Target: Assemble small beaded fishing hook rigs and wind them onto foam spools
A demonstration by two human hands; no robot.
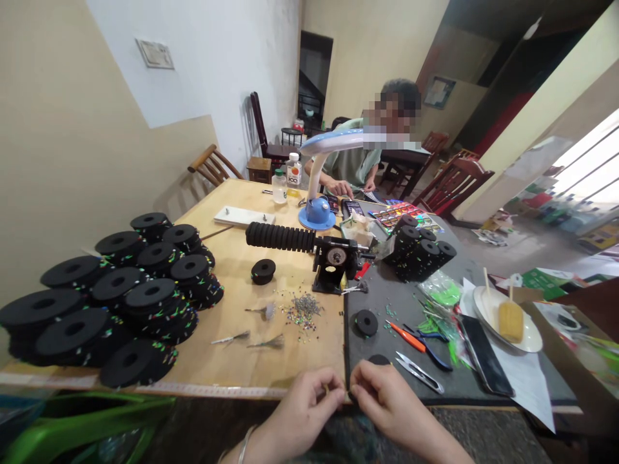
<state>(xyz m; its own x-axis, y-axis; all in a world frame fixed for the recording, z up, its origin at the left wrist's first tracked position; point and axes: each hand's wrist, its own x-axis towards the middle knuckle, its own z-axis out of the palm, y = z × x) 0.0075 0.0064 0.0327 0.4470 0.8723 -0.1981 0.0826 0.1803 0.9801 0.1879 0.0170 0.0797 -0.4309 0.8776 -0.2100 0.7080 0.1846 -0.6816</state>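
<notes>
Both hands low in the head view, at the near table [213, 367] edge, close together, fingertips nearly meeting. Left hand [308, 407] comes in from bottom left, forearm slanting up and right, bracelet [245, 446] on wrist. Back of hand up, fingers curled, thumb and index tips pressed together. Anything pinched there is too small to tell. Right hand [387, 394] mirrors it: forearm slants up and left from bottom right, fingers bent inward, thumb and index closed in a pinch pointing at the left hand. A dark bit [353, 393] shows at the right fingertips; cannot tell what it is or whether both hands hold it. Wrists well apart, tips just beside each other.

Black disc [380, 359] just beyond the right hand, partly hidden by it. Another disc with a center hole [366, 323] lies flat farther up on the gray mat [355, 351]. Right of the hand on the mat: snips [418, 372], orange tool [406, 336], blue pliers [435, 353], then phone [486, 354]. Plate [530, 335] with yellow food [510, 321] sits near the phone. Loose beads [304, 312] and wire bundles [267, 342] lie on the wood side, beyond the left hand. Device [333, 261] with a black ribbed roll [280, 237] stands mid-table. Disc stacks [116, 290] at left, person [355, 167] across the table behind the lamp [316, 212].
</notes>
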